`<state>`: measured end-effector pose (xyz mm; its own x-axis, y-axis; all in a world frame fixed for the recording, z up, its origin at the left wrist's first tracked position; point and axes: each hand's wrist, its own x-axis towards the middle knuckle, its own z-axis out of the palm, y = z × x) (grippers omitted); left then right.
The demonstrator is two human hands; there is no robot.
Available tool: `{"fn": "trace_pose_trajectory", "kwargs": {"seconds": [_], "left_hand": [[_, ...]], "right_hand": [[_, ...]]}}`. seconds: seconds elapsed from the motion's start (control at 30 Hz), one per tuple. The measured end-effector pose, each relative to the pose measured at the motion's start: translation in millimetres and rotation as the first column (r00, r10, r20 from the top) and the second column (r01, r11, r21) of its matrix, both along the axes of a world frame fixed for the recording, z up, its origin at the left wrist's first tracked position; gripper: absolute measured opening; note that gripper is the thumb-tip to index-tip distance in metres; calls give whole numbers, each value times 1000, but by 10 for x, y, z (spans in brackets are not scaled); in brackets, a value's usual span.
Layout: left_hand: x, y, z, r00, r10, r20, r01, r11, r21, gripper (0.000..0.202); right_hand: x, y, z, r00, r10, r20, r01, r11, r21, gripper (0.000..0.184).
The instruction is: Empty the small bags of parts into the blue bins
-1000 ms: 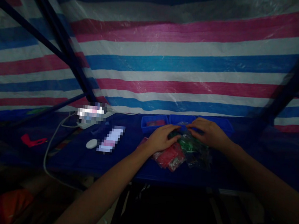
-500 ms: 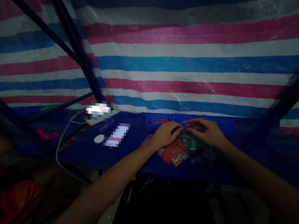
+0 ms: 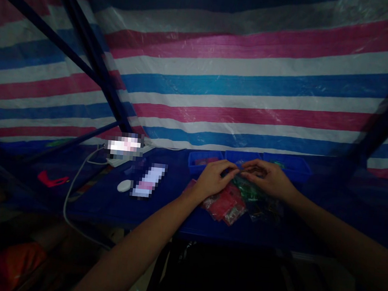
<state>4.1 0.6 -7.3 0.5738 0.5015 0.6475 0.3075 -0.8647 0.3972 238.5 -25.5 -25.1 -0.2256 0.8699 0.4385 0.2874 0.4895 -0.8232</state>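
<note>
Head view. Left grip (image 3: 215,180) and right grip (image 3: 270,178) are meeting fingertip to fingertip over the far middle of the worktop (image 3: 106,203). Both grips are showing curled fingers, with thumb and forefinger drawn in toward the other grip. The light is too dim to tell whether the tips are pinching a small item or only touching. Both forearms are reaching in from the near edge, the left from lower centre and the right from the lower right corner.

Green packets (image 3: 249,193) are lying on the worktop directly under the right grip. Red packets (image 3: 224,205) are lying just beside them, on the near side of the left grip, with the heel of that grip sitting over their far edge. The two piles are touching and partly overlapping.

Blue trays (image 3: 289,168) are standing in a row just behind the grips, at the foot of the striped tarp (image 3: 254,87). The tarp is hanging as the back wall in pink, white and blue bands.

Left of the grips, well apart:
- A white round puck (image 3: 124,185) is lying flat on the worktop.
- A white cable (image 3: 70,188) is running off the left edge and hanging down in a loop.
- A red item (image 3: 51,179) is lying farther left.

Dark poles (image 3: 86,48) are slanting across the tarp at upper left.
</note>
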Motion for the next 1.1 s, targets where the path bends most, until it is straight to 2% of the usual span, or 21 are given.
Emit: {"fn": "trace_pose_trajectory", "kwargs": {"seconds": [0.3, 0.5, 0.77, 0.93, 1.1], "left_hand": [[17, -22, 5, 1000, 0, 6, 0, 997, -81, 22], [21, -22, 9, 1000, -2, -28, -1, 994, -110, 20], [34, -34, 23, 999, -20, -26, 18, 997, -81, 22], [37, -36, 24, 999, -31, -30, 28, 995, -95, 23], [40, -42, 39, 1000, -20, -8, 19, 993, -116, 24]], "right_hand": [[-22, -30, 36, 987, -12, -160, 1, 998, -68, 37], [-42, -41, 40, 981, -2, -196, -15, 996, -88, 39], [-55, -25, 17, 989, 33, -146, -42, 997, -61, 34], [-90, -26, 11, 977, 49, -206, -67, 994, -82, 33], [-98, -26, 40, 971, 13, -239, -43, 992, -119, 38]]}}
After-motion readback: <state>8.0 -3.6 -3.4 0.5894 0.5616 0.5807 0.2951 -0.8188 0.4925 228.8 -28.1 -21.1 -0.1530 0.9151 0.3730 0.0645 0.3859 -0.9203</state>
